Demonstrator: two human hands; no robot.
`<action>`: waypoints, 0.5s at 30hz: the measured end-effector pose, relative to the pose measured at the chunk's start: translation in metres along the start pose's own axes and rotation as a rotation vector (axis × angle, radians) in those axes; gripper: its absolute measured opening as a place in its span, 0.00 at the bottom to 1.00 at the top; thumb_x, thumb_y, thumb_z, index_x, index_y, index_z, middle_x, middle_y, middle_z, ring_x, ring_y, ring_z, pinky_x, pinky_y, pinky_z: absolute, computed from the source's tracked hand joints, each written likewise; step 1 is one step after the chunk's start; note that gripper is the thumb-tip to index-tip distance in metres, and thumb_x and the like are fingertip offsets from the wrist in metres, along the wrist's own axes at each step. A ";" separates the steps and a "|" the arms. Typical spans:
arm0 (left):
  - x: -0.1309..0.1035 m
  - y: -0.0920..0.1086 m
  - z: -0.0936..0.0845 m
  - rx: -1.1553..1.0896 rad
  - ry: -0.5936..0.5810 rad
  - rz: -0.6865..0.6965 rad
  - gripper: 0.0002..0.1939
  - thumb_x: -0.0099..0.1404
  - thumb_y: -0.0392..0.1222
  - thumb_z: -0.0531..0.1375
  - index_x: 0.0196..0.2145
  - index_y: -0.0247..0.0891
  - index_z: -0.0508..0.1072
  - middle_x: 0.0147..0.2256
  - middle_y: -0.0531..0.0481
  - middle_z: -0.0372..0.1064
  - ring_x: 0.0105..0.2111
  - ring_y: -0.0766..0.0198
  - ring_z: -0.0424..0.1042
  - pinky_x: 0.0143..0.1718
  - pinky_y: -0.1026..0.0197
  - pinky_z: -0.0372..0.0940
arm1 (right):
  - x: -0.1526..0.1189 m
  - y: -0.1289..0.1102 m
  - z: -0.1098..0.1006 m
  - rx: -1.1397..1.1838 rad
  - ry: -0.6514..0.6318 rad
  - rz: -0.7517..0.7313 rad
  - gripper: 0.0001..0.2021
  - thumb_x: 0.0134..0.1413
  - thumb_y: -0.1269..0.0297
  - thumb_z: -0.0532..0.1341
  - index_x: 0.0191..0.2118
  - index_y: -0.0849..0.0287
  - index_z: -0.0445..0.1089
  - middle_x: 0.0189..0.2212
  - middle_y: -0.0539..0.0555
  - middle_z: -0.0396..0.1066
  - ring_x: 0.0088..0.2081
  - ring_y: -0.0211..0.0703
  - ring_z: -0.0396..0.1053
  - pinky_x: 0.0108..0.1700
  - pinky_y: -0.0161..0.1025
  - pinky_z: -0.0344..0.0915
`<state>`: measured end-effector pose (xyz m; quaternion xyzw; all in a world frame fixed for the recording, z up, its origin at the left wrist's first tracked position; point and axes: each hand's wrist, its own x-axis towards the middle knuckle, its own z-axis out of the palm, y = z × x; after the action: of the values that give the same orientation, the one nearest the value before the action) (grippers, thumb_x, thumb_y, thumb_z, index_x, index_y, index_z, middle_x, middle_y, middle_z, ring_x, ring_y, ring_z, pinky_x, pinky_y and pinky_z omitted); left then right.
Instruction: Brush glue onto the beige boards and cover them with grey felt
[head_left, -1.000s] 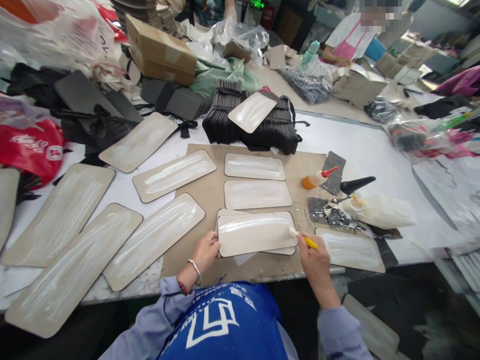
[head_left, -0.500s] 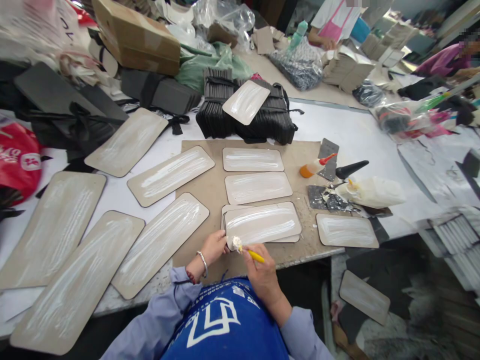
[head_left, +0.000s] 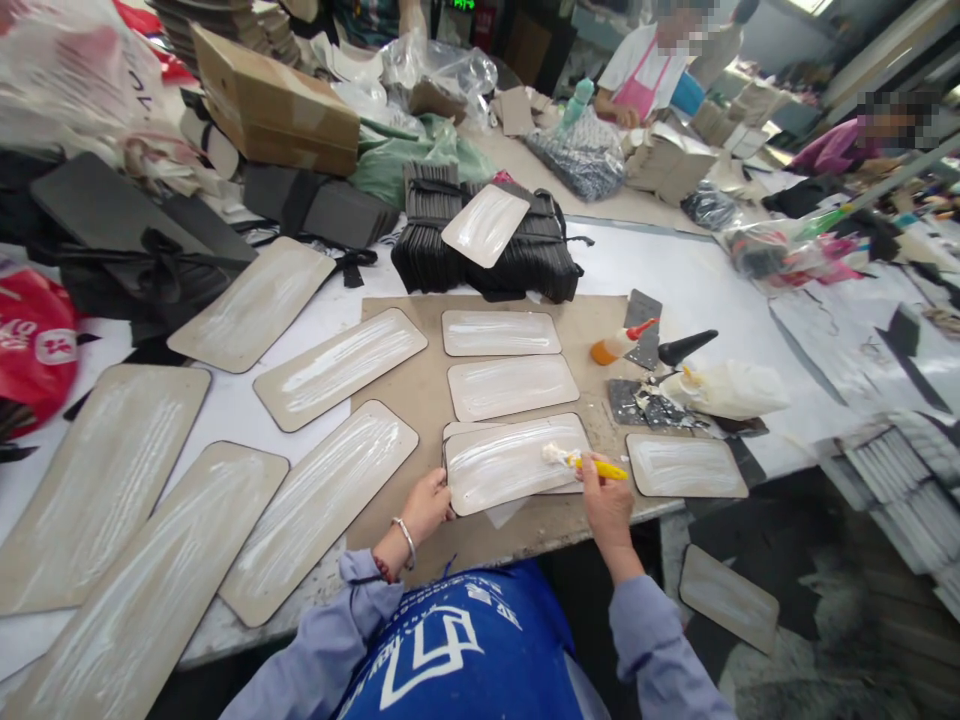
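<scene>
A yellow-handled brush (head_left: 604, 468) is pinched in my right hand (head_left: 611, 515). Its white-coated bristles rest on the right part of a rounded beige panel (head_left: 510, 468), which carries white streaks. At this panel's lower left corner, my left hand (head_left: 426, 507) grips the edge, its fingertips partly hidden. Beneath lies another panel, mostly covered, its edges showing. Two more streaked panels, a middle one (head_left: 514, 387) and a farther one (head_left: 501, 333), lie just beyond. To the right of my right hand is a smaller streaked panel (head_left: 686, 465).
Several large streaked panels (head_left: 322, 510) spread to the left. A strapped black stack (head_left: 487, 270) stands behind. At right are an orange-filled bottle (head_left: 606, 350), a black-handled tool (head_left: 688, 346) and a whitish container (head_left: 739, 390). A person (head_left: 637, 80) works across the table.
My right hand has moved the brush rightward along the panel, from its lower left corner to its right part. My left hand stays at the left edge. The camera view has tilted up slightly.
</scene>
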<state>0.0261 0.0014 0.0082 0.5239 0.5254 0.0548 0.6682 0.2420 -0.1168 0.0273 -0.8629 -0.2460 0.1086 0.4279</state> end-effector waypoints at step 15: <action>-0.005 0.001 0.005 0.043 0.039 0.046 0.06 0.50 0.30 0.49 0.27 0.37 0.61 0.11 0.62 0.57 0.11 0.72 0.60 0.12 0.71 0.50 | 0.021 -0.003 -0.013 0.211 -0.078 0.086 0.27 0.43 0.41 0.56 0.35 0.63 0.69 0.23 0.56 0.72 0.28 0.46 0.71 0.38 0.44 0.67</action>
<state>0.0276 -0.0044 0.0117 0.5490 0.5271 0.0690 0.6450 0.2645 -0.1133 0.0383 -0.8178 -0.2125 0.1858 0.5016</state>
